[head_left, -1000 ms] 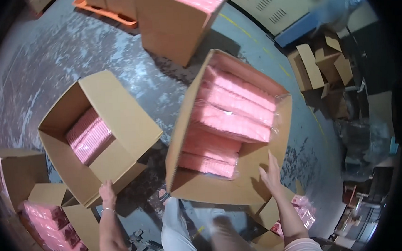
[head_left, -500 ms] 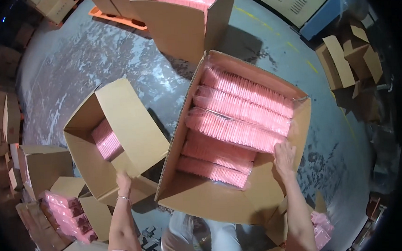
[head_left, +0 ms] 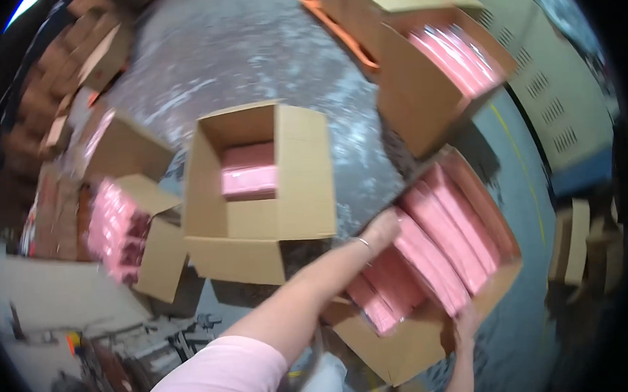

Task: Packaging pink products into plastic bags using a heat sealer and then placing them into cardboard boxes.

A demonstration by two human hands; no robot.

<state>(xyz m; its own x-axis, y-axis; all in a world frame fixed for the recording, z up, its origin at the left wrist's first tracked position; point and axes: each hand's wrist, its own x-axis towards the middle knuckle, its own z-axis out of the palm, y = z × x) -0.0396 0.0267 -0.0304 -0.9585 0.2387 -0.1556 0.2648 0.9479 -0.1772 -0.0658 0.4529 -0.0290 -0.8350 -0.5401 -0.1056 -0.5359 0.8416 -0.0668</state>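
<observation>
Only the head view here, so working from that. There's a big open carton [head_left: 428, 346] sitting at an angle, one corner pointing back at the person. Inside it, the left hand [head_left: 384, 228] is on the far-left end of a long pink ribbed pack [head_left: 433, 264], with a thin bracelet [head_left: 363, 243] on that wrist. The right hand [head_left: 467, 323] is at the pack's other end, close to the carton's lower-right edge. So the pack is right between the two hands, running across the middle of the carton. Fingers on both hands look bent rather than spread wide, but the left is blurry and the undersides are hidden, so I can't tell how firmly either one is closed.

Two more pink packs [head_left: 464, 220] lie alongside it toward the carton's upper-right wall. On the left side, lower down, there are other pink packs [head_left: 386, 291].

Just left of that is a smaller open carton [head_left: 304, 172] with its own pink bundles [head_left: 249, 181] against the far wall. Further left, glossy pink bags [head_left: 117, 231] sit beside open flaps. Upper right, there's a tall carton [head_left: 409, 95] with pink packs at its open top, near an orange pallet [head_left: 337, 31].
</observation>
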